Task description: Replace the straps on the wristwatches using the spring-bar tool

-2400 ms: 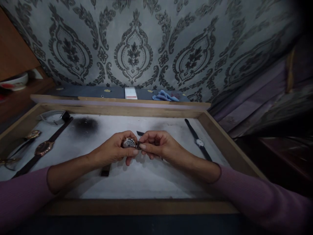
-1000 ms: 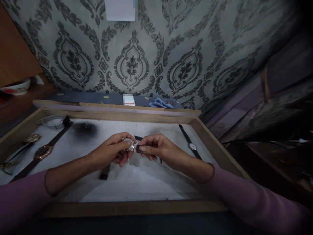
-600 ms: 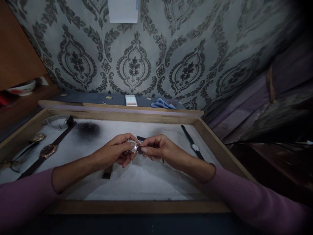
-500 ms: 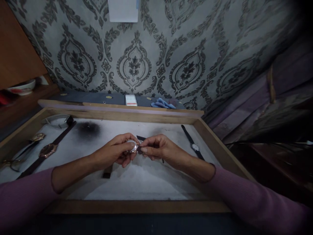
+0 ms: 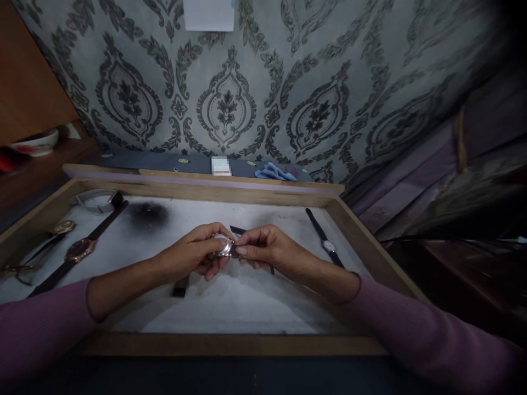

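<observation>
In the head view, my left hand (image 5: pixel 201 249) is closed round a round, shiny metal watch case (image 5: pixel 223 246), with the thumb lying across it. My right hand (image 5: pixel 265 247) pinches a short dark piece, apparently a watch strap (image 5: pixel 234 250), right at the side of the case. Whether the strap is joined to the case cannot be made out. Behind the fingers shows a dark flat strip (image 5: pixel 236 230). Below my left wrist, the end of a dark brown strap (image 5: pixel 180 288) lies on the white surface, its other part hidden by the hand.
A wooden-rimmed tray (image 5: pixel 230 344) surrounds the white surface. To the left lie a rose-gold watch (image 5: pixel 79 250), a smaller gold watch (image 5: pixel 63 227) and a pale strap loop (image 5: pixel 96 201). On the right is a dark-strapped watch (image 5: pixel 329 246). A blue cloth (image 5: pixel 275 171) lies beyond the back rim.
The view has tilted very slightly. Both hands keep nearly the same hold on the watch case and strap, with only a small shift of the right fingers.
</observation>
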The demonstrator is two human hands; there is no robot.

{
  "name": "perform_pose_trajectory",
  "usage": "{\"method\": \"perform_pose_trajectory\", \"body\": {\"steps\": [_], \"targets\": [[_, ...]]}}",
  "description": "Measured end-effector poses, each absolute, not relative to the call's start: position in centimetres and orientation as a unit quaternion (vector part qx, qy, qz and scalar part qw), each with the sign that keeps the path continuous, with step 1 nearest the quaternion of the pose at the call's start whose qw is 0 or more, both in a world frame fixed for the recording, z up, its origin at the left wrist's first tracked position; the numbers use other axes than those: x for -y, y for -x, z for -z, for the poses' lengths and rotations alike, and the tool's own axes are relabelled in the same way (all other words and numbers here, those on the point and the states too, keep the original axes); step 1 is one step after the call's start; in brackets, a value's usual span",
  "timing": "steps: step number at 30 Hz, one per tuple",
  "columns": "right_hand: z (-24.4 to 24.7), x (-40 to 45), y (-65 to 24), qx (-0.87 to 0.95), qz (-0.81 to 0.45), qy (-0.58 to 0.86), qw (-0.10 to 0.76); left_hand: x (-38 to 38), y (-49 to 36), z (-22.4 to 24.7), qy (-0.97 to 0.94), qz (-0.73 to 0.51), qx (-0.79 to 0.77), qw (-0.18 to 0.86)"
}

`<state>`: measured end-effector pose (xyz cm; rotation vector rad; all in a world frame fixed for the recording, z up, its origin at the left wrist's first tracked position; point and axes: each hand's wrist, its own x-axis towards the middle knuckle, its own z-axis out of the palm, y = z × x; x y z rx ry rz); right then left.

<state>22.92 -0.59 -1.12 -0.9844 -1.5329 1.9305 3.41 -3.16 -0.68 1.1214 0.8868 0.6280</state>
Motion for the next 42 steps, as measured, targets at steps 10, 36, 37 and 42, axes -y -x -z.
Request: {"method": "perform_pose_trajectory", "body": {"steps": [10,36,37,42], "targets": [[1.6,0.27,-22.94,0.56,-0.708,0.359,0.237,3.09,-3.56,0.8,-0.499,-0.276,-0.411,0.712],[1.85,0.26,-22.96,0.571,-0.706,0.345,0.239,3.0,-3.4,1.07,-0.499,-0.264,-0.426,0.707],[1.91,0.24,-22.97,0.572,-0.705,0.343,0.24,3.0,-3.39,1.11,-0.501,-0.264,-0.425,0.706],[2.05,0.15,-22.96,0.571,-0.703,0.35,0.239,3.06,-3.46,1.13,-0.503,-0.262,-0.426,0.705]]}}
